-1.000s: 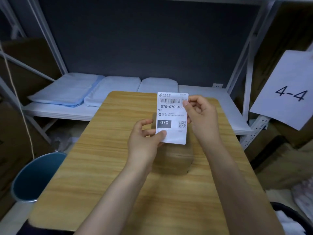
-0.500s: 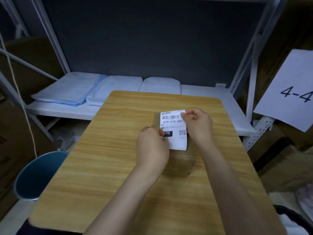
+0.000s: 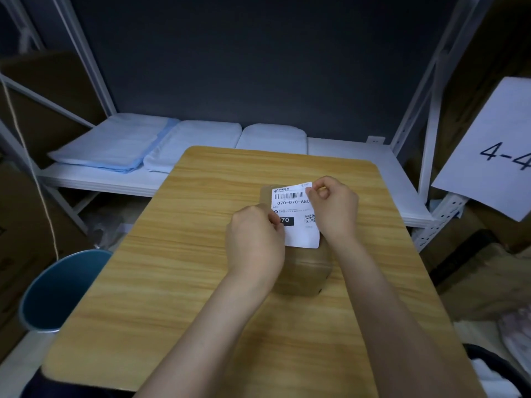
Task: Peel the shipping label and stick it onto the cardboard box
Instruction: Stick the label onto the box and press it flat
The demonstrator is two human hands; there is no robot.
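A small brown cardboard box (image 3: 307, 271) stands on the wooden table (image 3: 178, 254), right of centre. The white shipping label (image 3: 298, 216), printed with a barcode and "070-070-A80", lies low over the box's top. My left hand (image 3: 255, 239) pinches the label's left edge near the black "070" block. My right hand (image 3: 333, 208) pinches its upper right corner. The hands hide both side edges of the label and much of the box top, so I cannot tell whether the label touches the box.
A blue bin (image 3: 57, 291) stands on the floor left of the table. Behind the table a white shelf (image 3: 359, 156) holds folded pale blue and white cloths (image 3: 161, 145). A paper sign reading "4-4" (image 3: 494, 150) hangs at the right.
Both hands have brought the label down from an upright position in front of me to lie low over the box top.
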